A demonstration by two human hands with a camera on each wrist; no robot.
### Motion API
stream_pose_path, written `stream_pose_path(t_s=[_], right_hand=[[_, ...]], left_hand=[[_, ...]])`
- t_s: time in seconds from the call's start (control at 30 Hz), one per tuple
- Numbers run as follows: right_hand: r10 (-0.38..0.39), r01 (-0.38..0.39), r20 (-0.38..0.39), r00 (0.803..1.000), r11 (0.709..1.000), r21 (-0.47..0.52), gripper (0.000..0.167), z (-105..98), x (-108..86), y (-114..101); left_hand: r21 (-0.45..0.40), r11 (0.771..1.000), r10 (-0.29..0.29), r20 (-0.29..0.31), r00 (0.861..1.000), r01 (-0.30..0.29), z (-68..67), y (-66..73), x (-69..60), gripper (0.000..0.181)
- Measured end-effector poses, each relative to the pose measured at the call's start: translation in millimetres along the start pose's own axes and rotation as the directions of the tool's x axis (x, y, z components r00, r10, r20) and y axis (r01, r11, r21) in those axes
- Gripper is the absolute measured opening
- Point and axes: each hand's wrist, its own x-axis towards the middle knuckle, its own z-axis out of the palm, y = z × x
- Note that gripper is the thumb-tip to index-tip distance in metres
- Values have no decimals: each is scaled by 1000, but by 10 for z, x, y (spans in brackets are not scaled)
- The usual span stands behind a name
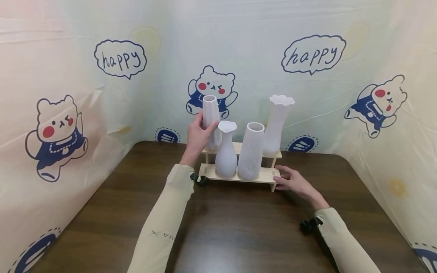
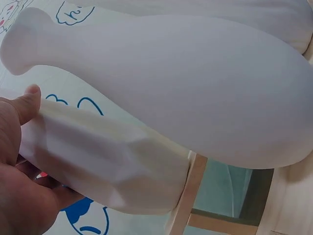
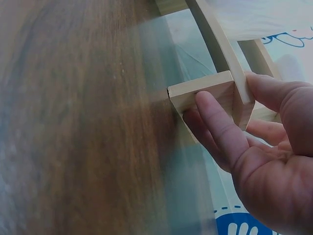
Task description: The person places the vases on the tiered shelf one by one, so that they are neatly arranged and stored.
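My left hand (image 1: 198, 137) holds a tall faceted white vase (image 1: 211, 113), thumb on one side and fingers on the other. This vase is at the left end of the upper back step of a two-step wooden stand (image 1: 268, 175); in the left wrist view its base meets the shelf board (image 2: 188, 191). My right hand (image 3: 264, 147) grips the stand's lower right corner, thumb at the board's edge and fingers against the leg (image 3: 205, 90). On the lower step, a round-bellied white vase (image 1: 226, 157) and a textured white vase (image 1: 250, 155) stand side by side.
A white vase with a scalloped rim (image 1: 278, 123) stands at the right end of the upper step. The stand sits toward the back of a dark wooden table (image 1: 239, 231). A printed cloth (image 1: 252, 49) hangs behind and along both sides.
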Motion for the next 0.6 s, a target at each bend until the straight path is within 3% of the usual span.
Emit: stream_pose_path(t_s=[0.33,0.6], right_hand=[[-5,5,4,1000,1000,2,73,-11,-9,18],[-5,5,14,1000,1000,-5,75,-33,-12,5]], left_hand=[[81,997,-26,73,997,20,-9,1,76,66],[93,992,-89,95,991,80,-6,45,80,73]])
